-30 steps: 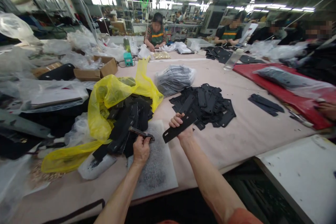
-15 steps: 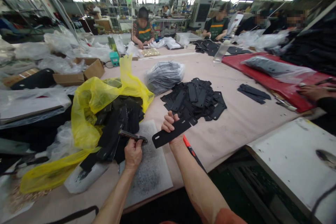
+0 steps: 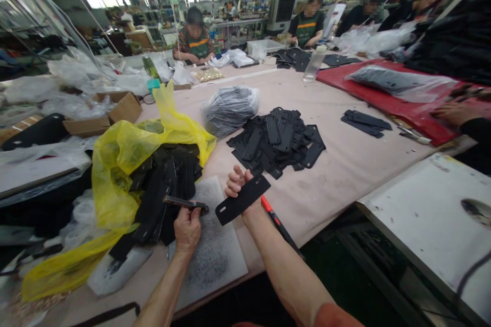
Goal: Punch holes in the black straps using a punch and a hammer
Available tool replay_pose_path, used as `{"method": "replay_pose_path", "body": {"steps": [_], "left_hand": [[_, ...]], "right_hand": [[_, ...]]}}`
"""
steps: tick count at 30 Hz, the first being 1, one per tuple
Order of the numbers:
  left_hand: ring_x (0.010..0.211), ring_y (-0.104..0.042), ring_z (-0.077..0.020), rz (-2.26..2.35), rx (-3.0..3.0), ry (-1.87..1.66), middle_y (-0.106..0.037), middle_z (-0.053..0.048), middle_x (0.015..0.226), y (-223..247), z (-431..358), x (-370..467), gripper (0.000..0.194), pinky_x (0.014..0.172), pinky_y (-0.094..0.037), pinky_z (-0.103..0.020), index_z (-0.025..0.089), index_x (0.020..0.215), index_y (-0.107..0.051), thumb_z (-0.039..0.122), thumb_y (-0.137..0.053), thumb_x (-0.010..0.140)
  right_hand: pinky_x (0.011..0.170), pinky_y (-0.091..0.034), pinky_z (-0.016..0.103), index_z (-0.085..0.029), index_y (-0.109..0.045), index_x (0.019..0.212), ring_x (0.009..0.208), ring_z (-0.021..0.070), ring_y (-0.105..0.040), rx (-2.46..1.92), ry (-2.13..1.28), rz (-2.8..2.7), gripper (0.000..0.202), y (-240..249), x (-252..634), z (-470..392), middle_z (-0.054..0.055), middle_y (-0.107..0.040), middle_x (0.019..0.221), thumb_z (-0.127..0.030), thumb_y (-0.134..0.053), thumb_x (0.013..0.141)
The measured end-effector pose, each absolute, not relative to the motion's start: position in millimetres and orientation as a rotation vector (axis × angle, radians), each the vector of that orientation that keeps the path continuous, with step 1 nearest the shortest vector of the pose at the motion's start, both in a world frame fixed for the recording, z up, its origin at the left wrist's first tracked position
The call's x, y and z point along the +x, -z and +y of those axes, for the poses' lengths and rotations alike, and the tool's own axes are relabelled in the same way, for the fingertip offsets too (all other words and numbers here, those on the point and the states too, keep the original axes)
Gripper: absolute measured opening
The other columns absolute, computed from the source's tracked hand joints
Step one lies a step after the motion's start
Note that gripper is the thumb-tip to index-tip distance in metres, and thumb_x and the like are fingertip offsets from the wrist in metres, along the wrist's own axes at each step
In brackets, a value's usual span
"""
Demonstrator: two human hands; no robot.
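My left hand [image 3: 187,230] is closed around one end of a slim dark tool [image 3: 184,203], whose exact kind I cannot make out. The tool points left over a heap of black fabric strips [image 3: 169,179] in a yellow plastic bag [image 3: 115,158]. My right hand [image 3: 240,189], palm up, grips a flat black strip [image 3: 242,200] with a slot at each end. Under the hands lies a white board [image 3: 215,250] smudged with dark specks. Just beyond my right hand is a pile of similar black pieces [image 3: 280,138]. A red-and-black tool [image 3: 274,217] lies beside my right forearm.
A clear bag of dark pieces [image 3: 232,107] stands behind the pile. A few black strips [image 3: 366,122] lie to the right, near a red sheet [image 3: 345,84] and another person's hand [image 3: 456,112]. A cardboard box [image 3: 103,115] sits left; co-workers [image 3: 195,43] sit across the table.
The whole view has shifted, so most things sit farther left. The strip in my right hand is tilted more steeply, and its far slot now shows. Both hands keep their holds.
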State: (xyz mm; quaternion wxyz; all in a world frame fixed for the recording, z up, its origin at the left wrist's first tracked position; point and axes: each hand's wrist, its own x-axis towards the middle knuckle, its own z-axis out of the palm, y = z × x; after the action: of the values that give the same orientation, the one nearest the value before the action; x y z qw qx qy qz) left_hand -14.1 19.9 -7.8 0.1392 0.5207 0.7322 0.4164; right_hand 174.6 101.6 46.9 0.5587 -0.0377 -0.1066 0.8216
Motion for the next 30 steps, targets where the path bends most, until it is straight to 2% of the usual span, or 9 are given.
{"method": "replay_pose_path", "body": {"steps": [6,19,30], "left_hand": [[0.077,-0.069,-0.0227,2.126,1.518,-1.188,-0.073,-0.005,0.082,8,20,-13,0.028,0.070,-0.051,-0.029,0.020,0.095,-0.069,0.041,-0.054,0.085],[0.084,-0.069,-0.0210,2.062,1.492,-1.230,-0.074,-0.005,0.088,6,18,-8,0.023,0.080,-0.053,-0.030,0.020,0.099,-0.067,0.033,-0.055,0.085],[0.080,-0.069,-0.0205,2.022,1.488,-1.263,-0.073,-0.004,0.085,7,18,-10,0.022,0.076,-0.053,-0.029,0.020,0.098,-0.067,0.033,-0.055,0.085]], "right_hand": [[0.044,-0.026,0.022,-0.023,-0.062,0.104,0.050,0.0087,-0.030,-0.094,-2.009,-0.245,0.032,-47,174,89,-0.003,-0.043,0.073,-0.049,-0.046,0.094],[0.045,-0.027,0.023,-0.025,-0.062,0.101,0.051,0.0105,-0.029,-0.172,-2.014,-0.194,0.036,-51,170,74,-0.003,-0.043,0.072,-0.050,-0.037,0.097],[0.047,-0.026,0.024,-0.024,-0.063,0.103,0.051,0.0103,-0.029,-0.167,-2.042,-0.232,0.038,-49,164,72,-0.003,-0.042,0.072,-0.053,-0.040,0.095]]}}
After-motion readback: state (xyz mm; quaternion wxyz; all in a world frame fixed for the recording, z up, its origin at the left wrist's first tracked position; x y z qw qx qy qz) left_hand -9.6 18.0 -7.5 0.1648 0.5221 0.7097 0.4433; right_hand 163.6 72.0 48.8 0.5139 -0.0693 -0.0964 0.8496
